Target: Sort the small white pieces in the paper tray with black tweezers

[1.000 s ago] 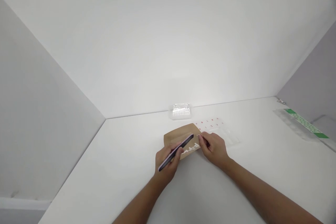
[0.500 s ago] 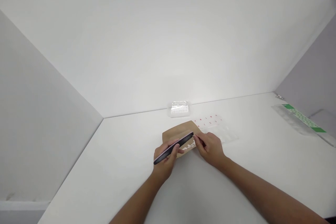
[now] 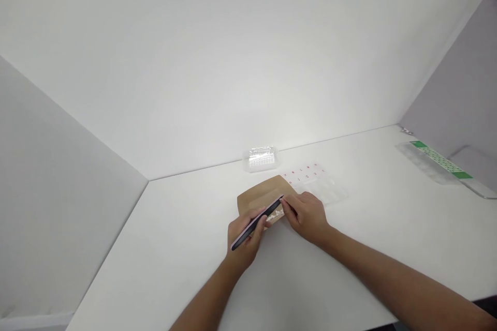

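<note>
My left hand (image 3: 244,235) is closed around a long flat black-and-pink file (image 3: 257,223), held slanted over a brown paper sheet (image 3: 259,197) on the white table (image 3: 186,248). My right hand (image 3: 306,215) is pinched at the file's far tip, fingers pressed together on something small that I cannot make out. Small white pieces (image 3: 276,213) lie on the brown paper right under the file, partly hidden by it.
A clear plastic box (image 3: 261,158) with small white items stands by the back wall. A clear plastic sheet with red marks (image 3: 315,180) lies right of the brown paper. At the far right sits a clear bag with a green strip (image 3: 438,162). White walls enclose the table.
The file has dropped lower over the white pieces and now hides more of them. Both hands stay at the brown paper; the view has shifted slightly.
</note>
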Action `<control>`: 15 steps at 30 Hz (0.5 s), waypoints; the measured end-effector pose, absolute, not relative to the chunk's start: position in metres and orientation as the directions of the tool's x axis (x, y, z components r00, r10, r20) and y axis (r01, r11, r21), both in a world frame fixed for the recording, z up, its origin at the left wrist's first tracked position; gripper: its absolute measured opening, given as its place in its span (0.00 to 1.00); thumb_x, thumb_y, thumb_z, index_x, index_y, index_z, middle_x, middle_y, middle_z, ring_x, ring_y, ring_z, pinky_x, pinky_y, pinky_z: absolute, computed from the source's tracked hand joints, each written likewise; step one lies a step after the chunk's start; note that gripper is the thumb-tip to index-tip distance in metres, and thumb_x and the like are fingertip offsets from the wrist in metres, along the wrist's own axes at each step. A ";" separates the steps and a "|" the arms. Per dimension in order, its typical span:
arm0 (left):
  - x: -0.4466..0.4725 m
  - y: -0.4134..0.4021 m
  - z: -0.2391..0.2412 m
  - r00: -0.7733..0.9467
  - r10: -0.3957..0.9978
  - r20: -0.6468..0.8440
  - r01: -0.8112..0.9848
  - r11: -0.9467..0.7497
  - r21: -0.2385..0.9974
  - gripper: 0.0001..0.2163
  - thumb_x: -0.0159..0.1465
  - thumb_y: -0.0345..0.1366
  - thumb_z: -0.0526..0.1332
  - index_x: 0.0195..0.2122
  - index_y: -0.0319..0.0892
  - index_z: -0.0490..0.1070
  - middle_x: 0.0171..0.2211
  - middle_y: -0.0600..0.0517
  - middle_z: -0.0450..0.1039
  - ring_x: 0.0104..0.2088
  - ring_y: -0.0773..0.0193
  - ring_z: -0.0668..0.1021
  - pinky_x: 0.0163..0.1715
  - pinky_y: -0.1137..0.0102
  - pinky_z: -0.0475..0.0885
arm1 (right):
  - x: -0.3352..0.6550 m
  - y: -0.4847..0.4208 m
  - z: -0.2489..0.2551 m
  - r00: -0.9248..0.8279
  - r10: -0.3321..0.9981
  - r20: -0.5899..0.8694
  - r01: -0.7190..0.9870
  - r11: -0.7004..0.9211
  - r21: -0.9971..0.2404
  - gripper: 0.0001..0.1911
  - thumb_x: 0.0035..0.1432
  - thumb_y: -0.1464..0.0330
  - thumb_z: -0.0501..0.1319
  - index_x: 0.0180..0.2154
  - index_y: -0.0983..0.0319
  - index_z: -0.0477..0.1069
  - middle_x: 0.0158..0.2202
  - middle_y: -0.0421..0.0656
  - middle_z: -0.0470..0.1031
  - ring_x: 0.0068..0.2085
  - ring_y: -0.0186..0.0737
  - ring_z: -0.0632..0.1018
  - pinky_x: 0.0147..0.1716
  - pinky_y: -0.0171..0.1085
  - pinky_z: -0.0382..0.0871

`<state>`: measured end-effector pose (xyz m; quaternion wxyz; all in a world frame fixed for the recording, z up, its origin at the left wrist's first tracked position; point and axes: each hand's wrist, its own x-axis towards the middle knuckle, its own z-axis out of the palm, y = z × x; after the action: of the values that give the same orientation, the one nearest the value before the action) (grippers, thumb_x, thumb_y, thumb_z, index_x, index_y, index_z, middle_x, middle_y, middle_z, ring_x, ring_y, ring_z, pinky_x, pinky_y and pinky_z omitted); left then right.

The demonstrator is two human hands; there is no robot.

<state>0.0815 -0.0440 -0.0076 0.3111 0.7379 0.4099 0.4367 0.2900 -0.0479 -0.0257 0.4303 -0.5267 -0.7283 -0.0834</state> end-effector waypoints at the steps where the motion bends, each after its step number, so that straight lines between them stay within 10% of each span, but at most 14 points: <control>1: 0.081 -0.043 -0.009 0.288 0.868 0.405 0.336 -0.488 0.806 0.10 0.71 0.38 0.62 0.50 0.47 0.78 0.36 0.54 0.84 0.36 0.63 0.85 0.41 0.70 0.81 | 0.289 -0.048 -0.026 -0.090 0.701 0.708 0.835 0.440 -0.330 0.18 0.72 0.68 0.54 0.27 0.60 0.64 0.20 0.36 0.67 0.23 0.32 0.62 0.31 0.37 0.52; 15: 0.080 -0.040 -0.013 0.340 0.798 0.498 0.354 -0.599 0.718 0.10 0.72 0.36 0.60 0.52 0.47 0.77 0.41 0.51 0.83 0.37 0.63 0.85 0.39 0.69 0.82 | 0.280 -0.051 -0.023 -0.177 0.739 0.650 0.787 0.503 -0.358 0.19 0.73 0.68 0.52 0.26 0.60 0.64 0.21 0.36 0.69 0.24 0.31 0.65 0.31 0.35 0.53</control>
<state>0.0797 -0.0398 -0.0127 0.2524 0.7785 0.3701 0.4396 0.2802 -0.0515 -0.0230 0.4046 -0.4976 -0.7667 -0.0294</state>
